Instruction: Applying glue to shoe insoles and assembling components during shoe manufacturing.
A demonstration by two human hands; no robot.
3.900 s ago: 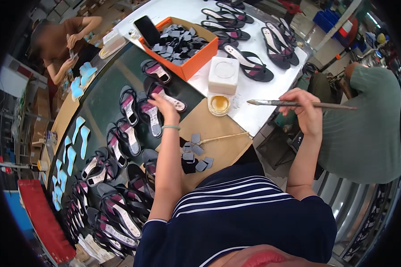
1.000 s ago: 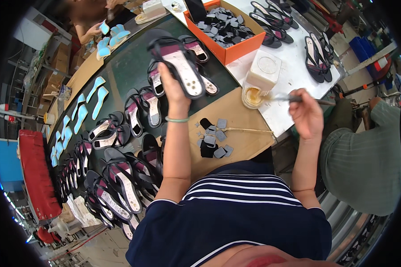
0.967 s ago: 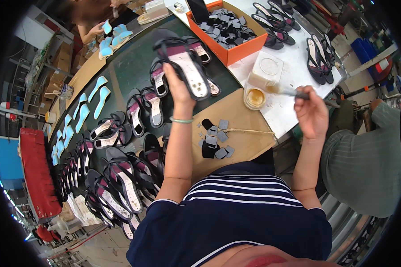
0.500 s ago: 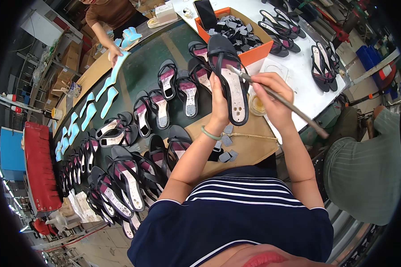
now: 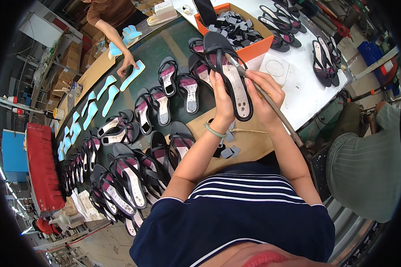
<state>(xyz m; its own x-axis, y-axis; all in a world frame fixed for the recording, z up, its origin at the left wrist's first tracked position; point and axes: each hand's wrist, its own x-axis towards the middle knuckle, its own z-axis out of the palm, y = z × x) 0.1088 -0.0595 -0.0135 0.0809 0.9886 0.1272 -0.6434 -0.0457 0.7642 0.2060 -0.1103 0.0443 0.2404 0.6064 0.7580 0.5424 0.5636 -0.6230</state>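
Note:
My left hand (image 5: 223, 100) is closed around the side of a black thong sandal (image 5: 239, 91), holding it up with its heel end toward me. Its footbed is pale with small dark holes at the heel, and purple shows under the straps. In my right hand (image 5: 266, 95) is a long-handled brush (image 5: 286, 126), gripped between thumb and fingers. The brush tip lies at the sandal's straps, near the toe end. Behind the sandal stand several similar sandals (image 5: 188, 91) on the dark green surface.
An orange box (image 5: 258, 50) of small grey and black pieces stands beyond, a phone (image 5: 205, 12) at its corner. More sandals (image 5: 324, 62) lie on the white table (image 5: 305, 91). Brown cardboard (image 5: 249, 144) carries loose grey pieces. At far left, a co-worker's hand (image 5: 128, 62) touches blue-edged insole-shaped pieces (image 5: 110, 100).
My right hand has drawn closer to the sandal, and the brush handle is steeper. The held sandal has shifted slightly. The co-worker's blue-edged piece has come down onto the green surface.

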